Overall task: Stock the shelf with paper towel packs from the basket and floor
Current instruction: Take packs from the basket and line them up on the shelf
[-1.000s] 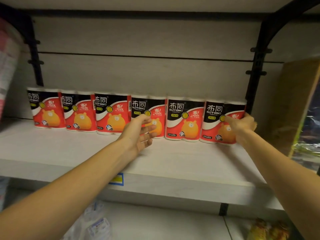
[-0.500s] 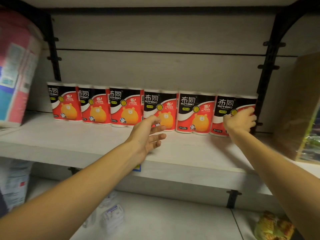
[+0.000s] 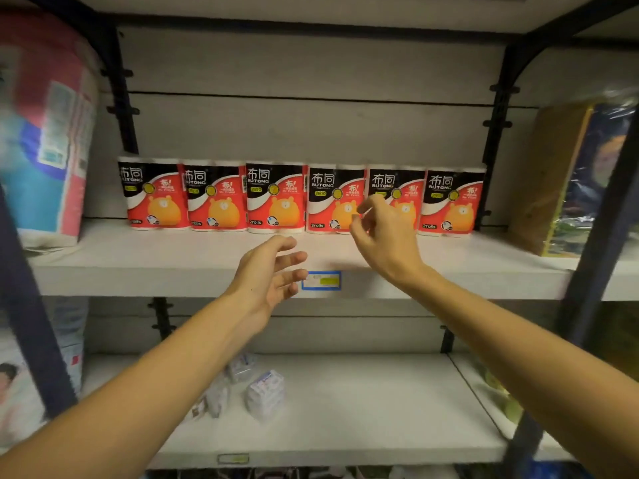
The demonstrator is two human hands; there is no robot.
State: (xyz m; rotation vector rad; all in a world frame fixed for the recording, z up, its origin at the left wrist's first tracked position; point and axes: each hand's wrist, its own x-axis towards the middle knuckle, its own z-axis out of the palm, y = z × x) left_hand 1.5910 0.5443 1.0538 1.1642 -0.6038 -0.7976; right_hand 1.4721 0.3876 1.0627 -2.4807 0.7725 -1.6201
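Observation:
Several red, black and white paper towel packs (image 3: pixel 273 197) with an orange bear stand upright in a row at the back of the white shelf (image 3: pixel 207 257). My left hand (image 3: pixel 269 274) hovers in front of the shelf edge, fingers spread and relaxed, holding nothing. My right hand (image 3: pixel 383 233) is raised in front of the fourth and fifth packs, fingers loosely curled, touching no pack. The rightmost pack (image 3: pixel 449 202) stands free against the black upright.
A large pink and blue pack (image 3: pixel 48 133) stands at the shelf's left end. A brown and yellow package (image 3: pixel 567 174) stands at the right. A blue price tag (image 3: pixel 321 281) is on the shelf edge. Small wrapped tissue packs (image 3: pixel 262 392) lie on the lower shelf.
My right hand has let go of the rightmost pack and drawn back to the left. My left hand has pulled back from the row. The view has backed away and tilted down.

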